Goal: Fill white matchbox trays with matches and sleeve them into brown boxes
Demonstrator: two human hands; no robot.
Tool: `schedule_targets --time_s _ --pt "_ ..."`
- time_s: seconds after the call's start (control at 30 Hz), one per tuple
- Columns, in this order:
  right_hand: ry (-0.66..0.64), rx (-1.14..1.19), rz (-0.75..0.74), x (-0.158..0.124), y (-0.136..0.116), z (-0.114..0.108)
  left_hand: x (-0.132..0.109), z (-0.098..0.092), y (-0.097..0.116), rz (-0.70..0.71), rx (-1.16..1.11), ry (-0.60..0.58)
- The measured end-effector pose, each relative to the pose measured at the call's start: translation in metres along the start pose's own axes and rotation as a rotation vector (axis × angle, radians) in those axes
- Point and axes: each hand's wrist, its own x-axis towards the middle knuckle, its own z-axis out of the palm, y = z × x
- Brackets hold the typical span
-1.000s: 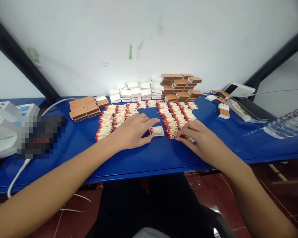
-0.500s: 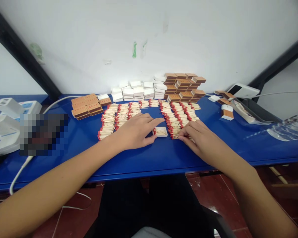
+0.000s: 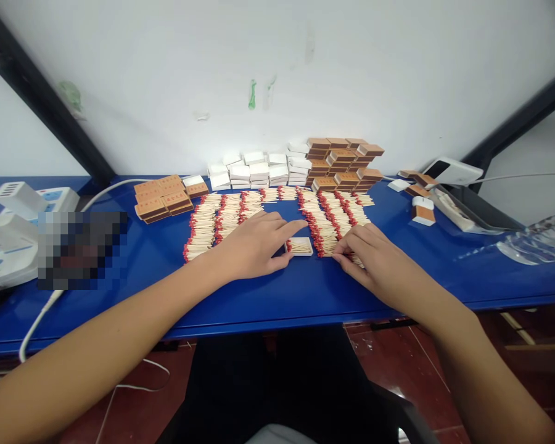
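My left hand (image 3: 254, 248) spreads beside the tray (image 3: 300, 253); whether my right hand (image 3: 370, 256) grips anything — I can't tell; dragging sideways could scatter matches (image 3: 324, 234) near its fingers (image 3: 348, 243).

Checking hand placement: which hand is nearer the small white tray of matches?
Left. The left hand is at the left end of the white tray; the right hand is farther off to its right, at the rows of matches.

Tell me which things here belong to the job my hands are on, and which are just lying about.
Likely in the job:
open box by the left hand
matches at the right hand
white boxes
brown boxes

Apparently just lying about:
power strip
cable
white gadget
clear plastic
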Motion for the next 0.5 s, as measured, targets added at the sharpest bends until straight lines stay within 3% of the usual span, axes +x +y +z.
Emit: schedule_targets --time_s 0.23,0.5 --pt "0.044 0.052 0.017 0.003 -0.006 0.000 0.000 0.000 0.001 -0.007 -0.013 -0.010" --pt "0.026 0.032 0.003 0.025 -0.018 -0.003 0.000 0.001 0.001 -0.005 -0.025 -0.012"
